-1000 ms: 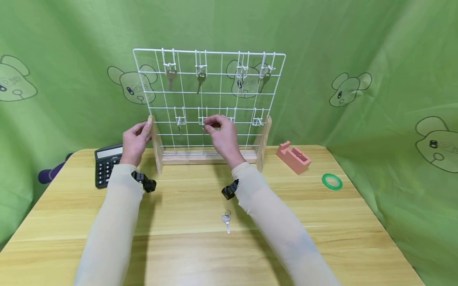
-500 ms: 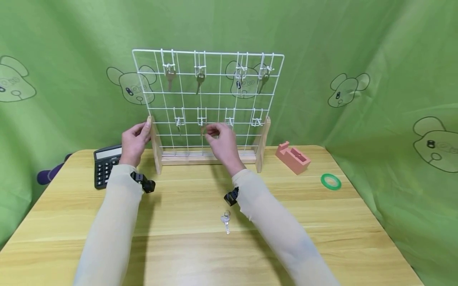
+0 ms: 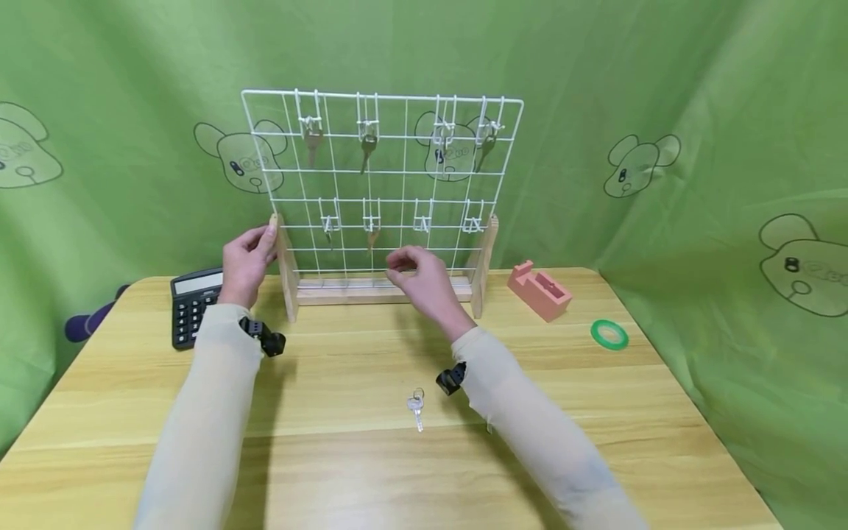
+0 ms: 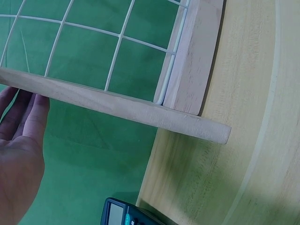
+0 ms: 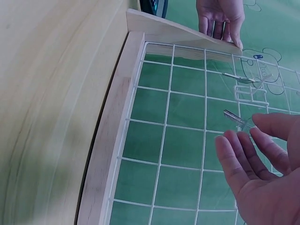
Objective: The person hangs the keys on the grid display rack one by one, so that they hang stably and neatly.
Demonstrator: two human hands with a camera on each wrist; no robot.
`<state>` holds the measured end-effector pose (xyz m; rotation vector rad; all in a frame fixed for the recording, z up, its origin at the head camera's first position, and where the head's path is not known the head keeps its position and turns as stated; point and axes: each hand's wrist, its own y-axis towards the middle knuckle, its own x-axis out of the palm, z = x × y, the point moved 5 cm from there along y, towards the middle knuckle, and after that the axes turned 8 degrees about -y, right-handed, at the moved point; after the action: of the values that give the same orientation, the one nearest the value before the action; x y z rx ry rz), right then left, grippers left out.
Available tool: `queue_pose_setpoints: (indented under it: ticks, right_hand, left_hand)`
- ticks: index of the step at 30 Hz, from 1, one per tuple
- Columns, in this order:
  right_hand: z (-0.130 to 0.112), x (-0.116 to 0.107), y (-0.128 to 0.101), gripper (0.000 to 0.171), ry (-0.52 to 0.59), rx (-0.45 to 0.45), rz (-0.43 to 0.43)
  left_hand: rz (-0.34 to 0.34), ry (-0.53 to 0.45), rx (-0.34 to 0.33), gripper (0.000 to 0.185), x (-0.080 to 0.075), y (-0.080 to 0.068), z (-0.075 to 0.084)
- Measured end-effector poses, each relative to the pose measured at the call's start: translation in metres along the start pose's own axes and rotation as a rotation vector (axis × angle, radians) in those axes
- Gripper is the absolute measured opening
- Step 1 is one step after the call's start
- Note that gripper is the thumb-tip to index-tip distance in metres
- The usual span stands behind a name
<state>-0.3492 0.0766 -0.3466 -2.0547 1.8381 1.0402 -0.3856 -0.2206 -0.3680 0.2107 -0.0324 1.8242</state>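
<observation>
My left hand (image 3: 244, 263) holds the left wooden upright (image 3: 285, 269) of a white wire grid rack (image 3: 405, 173), its thumb against the post. In the left wrist view the fingers (image 4: 35, 119) lie along the post's edge. Just below the lower hooks is my right hand (image 3: 424, 283), loosely bent and apart from the grid in the head view. A brass-coloured key (image 3: 373, 237) hangs from the lower second hook, up and left of that hand. In the right wrist view a key (image 5: 234, 118) shows just beyond the right fingertips. Another key with a ring (image 3: 416, 408) lies on the table.
Several keys (image 3: 368, 147) hang along the rack's upper row. Lower right hooks (image 3: 473, 224) carry no key. A black calculator (image 3: 192, 305) stands left, partly behind the left arm. At right lie a pink holder (image 3: 539, 292) and a green tape roll (image 3: 609, 334).
My right hand has let go of the key at the lower second hook and moved down and right. The key now hangs there freely. The left hand stays on the upright.
</observation>
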Motion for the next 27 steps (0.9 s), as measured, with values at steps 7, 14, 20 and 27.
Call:
queue_pose_setpoints:
  ticks: [7, 14, 20, 27]
  right_hand:
    - [0.002, -0.003, -0.010, 0.021, -0.021, 0.003, -0.069]
    - [0.001, -0.004, -0.023, 0.020, -0.048, -0.050, -0.126]
    - [0.002, -0.004, -0.035, 0.021, -0.066, -0.069, -0.209]
    - [0.008, -0.008, -0.051, 0.021, -0.097, -0.064, -0.271]
  left_hand:
    - [0.004, 0.002, 0.008, 0.053, 0.000, 0.000, 0.001]
    - [0.001, -0.002, 0.008, 0.055, -0.003, 0.000, 0.000]
    - [0.005, -0.003, 0.009, 0.054, -0.004, 0.000, -0.001]
    - [-0.009, -0.003, 0.009, 0.056, -0.001, 0.001, 0.000]
